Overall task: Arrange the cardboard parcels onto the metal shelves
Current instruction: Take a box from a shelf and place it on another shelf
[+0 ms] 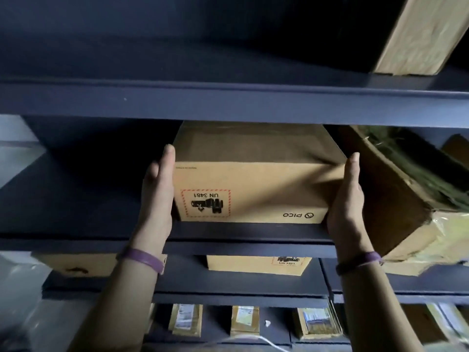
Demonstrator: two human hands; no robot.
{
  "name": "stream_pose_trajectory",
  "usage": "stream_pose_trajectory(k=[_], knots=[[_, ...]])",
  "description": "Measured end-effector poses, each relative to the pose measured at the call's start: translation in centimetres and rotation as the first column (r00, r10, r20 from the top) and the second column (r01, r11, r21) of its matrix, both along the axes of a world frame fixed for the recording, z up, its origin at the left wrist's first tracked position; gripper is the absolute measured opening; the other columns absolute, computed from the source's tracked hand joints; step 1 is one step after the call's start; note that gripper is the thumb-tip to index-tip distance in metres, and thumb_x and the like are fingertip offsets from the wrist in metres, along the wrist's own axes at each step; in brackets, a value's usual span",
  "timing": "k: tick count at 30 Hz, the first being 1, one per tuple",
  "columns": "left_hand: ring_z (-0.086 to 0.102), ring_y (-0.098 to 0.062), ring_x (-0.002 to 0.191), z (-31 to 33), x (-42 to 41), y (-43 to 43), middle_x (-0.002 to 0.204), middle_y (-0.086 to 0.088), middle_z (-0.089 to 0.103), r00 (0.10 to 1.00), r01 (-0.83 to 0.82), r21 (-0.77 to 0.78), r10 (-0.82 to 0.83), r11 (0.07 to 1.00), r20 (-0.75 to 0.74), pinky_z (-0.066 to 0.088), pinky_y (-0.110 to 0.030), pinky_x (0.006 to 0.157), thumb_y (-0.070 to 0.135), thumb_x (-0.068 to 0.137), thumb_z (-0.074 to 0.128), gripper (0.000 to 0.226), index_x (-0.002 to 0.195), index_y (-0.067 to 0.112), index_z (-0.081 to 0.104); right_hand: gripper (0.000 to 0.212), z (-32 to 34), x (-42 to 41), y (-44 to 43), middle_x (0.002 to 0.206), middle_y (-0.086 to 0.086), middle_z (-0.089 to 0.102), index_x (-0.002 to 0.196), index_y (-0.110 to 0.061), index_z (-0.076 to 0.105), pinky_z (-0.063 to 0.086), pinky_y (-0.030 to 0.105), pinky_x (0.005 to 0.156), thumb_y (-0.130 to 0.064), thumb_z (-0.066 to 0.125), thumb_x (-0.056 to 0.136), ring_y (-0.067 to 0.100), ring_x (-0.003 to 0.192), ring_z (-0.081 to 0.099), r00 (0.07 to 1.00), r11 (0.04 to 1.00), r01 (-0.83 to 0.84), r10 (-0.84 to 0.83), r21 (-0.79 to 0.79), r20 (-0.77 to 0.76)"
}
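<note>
A brown cardboard parcel (251,184) with an upside-down PICO mark and a red-bordered UN 3481 label sits on a dark blue metal shelf (83,199), at its front edge. My left hand (158,191) presses flat against the parcel's left side, fingers straight. My right hand (349,199) lies flat along its right side in the same way. Both wrists wear purple bands.
A torn, plastic-wrapped box (396,189) stands close to the right of the parcel. A tall parcel (421,34) rests on the shelf above at right. Below sit another labelled box (256,265), a box at left (76,265) and several small packets (243,321).
</note>
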State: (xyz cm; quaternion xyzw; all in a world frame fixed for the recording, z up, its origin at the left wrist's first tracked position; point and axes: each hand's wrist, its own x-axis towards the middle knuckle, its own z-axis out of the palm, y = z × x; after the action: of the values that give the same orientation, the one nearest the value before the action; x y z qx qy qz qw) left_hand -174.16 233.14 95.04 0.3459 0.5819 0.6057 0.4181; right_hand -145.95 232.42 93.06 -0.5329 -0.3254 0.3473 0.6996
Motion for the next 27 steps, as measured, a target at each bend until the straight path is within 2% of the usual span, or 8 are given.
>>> stream_pose_trajectory(k=[4,8,12,14,19,22,25,27], knots=[[0.064,-0.010,0.092,0.2,-1.3,1.3,0.095,0.013,0.069,0.994,0.109,-0.076,-0.109,0.991,-0.004,0.048,-0.034,0.075,0.084,0.058,0.052,0.056,0.092,0.040,0.060,0.073,0.9,-1.8,-0.6,0.126,-0.006,0.067,0.127,-0.019,0.065,0.039,0.040,0.113,-0.069,0.059,0.073,0.009,0.123,0.058,1.000,0.999,-0.014,0.014,-0.038,-0.003],[0.064,-0.010,0.089,-0.6,-2.2,0.7,0.082,0.016,0.069,0.998,0.070,-0.031,-0.070,0.997,-0.009,0.048,-0.031,0.075,0.073,0.067,0.056,0.039,0.081,0.037,0.064,0.034,0.6,-3.2,-2.8,0.117,-0.013,0.071,0.105,-0.032,0.072,0.041,0.038,0.111,-0.056,0.057,0.086,0.005,0.118,0.060,1.000,0.999,0.022,-0.022,-0.031,0.002],[0.063,-0.004,0.080,-0.9,-2.8,-1.2,0.071,0.023,0.069,0.996,0.085,-0.001,-0.085,0.996,0.003,0.046,-0.028,0.071,0.068,0.072,0.059,0.025,0.074,0.044,0.067,0.024,0.4,-3.9,-5.5,0.120,-0.015,0.069,0.105,-0.034,0.069,0.042,0.029,0.107,-0.049,0.054,0.094,-0.003,0.111,0.060,0.998,0.998,0.055,-0.055,-0.025,-0.014],[0.063,-0.006,0.070,-1.3,-3.1,-2.9,0.064,0.017,0.069,0.997,0.084,-0.005,-0.084,0.996,0.001,0.045,-0.028,0.063,0.070,0.072,0.057,0.035,0.073,0.037,0.064,0.023,0.2,-4.1,-7.1,0.108,-0.021,0.072,0.096,-0.034,0.071,0.044,0.025,0.102,-0.048,0.053,0.096,-0.007,0.106,0.062,0.999,0.999,0.039,-0.039,-0.012,-0.003],[0.063,-0.017,0.072,-1.3,-3.3,-8.5,0.076,0.004,0.066,0.997,0.044,-0.040,-0.041,0.998,0.058,0.043,-0.026,0.055,0.073,0.068,0.057,0.041,0.081,0.034,0.057,0.025,-0.2,-4.3,-12.5,0.109,-0.017,0.073,0.098,-0.037,0.075,0.046,0.030,0.099,-0.049,0.053,0.095,0.001,0.111,0.063,1.000,0.999,-0.027,0.027,0.027,-0.001],[0.062,-0.023,0.088,-1.9,-3.0,-13.3,0.096,-0.004,0.067,0.995,0.055,-0.059,-0.050,0.997,0.086,0.048,-0.035,0.068,0.075,0.067,0.056,0.057,0.103,0.030,0.057,0.045,-0.9,-3.6,-16.5,0.116,-0.010,0.071,0.118,-0.028,0.069,0.047,0.033,0.099,-0.056,0.055,0.086,0.009,0.117,0.060,0.999,0.999,-0.046,0.046,0.012,-0.018],[0.060,-0.027,0.098,-2.9,-2.4,-19.0,0.104,-0.009,0.065,0.994,0.021,-0.038,-0.017,0.999,0.105,0.047,-0.038,0.078,0.070,0.068,0.058,0.062,0.113,0.028,0.055,0.049,-2.0,-2.6,-20.9,0.096,-0.020,0.071,0.112,-0.027,0.070,0.046,0.027,0.079,-0.057,0.055,0.077,-0.006,0.087,0.063,0.995,0.995,-0.103,0.103,0.005,0.006],[0.060,-0.027,0.097,-3.6,-2.2,-22.6,0.099,-0.006,0.066,0.994,-0.025,0.000,0.025,1.000,0.106,0.045,-0.034,0.074,0.060,0.068,0.062,0.045,0.101,0.029,0.060,0.049,-3.0,-1.8,-23.9,0.086,-0.020,0.069,0.107,-0.023,0.068,0.043,0.028,0.074,-0.054,0.056,0.071,-0.006,0.075,0.060,0.992,0.992,-0.126,0.126,-0.015,0.015]])
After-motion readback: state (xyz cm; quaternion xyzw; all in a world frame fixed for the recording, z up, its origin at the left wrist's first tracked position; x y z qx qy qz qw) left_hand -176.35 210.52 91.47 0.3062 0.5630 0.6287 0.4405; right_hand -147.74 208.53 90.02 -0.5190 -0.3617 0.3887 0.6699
